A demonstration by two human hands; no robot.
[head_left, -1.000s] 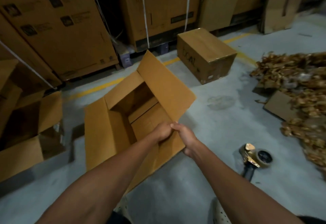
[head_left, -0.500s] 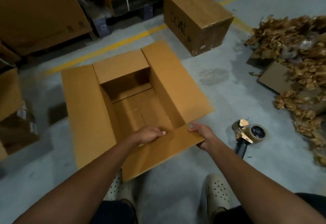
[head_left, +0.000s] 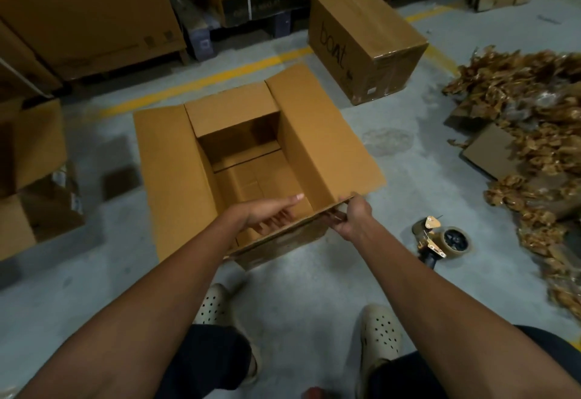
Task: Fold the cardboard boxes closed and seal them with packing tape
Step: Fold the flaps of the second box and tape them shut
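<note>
Near flap (head_left: 292, 236) of open box (head_left: 169, 178) has risen.

Forearms (head_left: 151, 310) are bare, with dark trousers (head_left: 207, 364) and cream perforated clogs (head_left: 381, 332).

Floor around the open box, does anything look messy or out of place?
Yes. A sprawling heap of crumpled brown scraps covers the floor on the right, with a loose cardboard piece lying at its edge. The tape dispenser lies on its side near the open box. Nothing else stands out.
</note>
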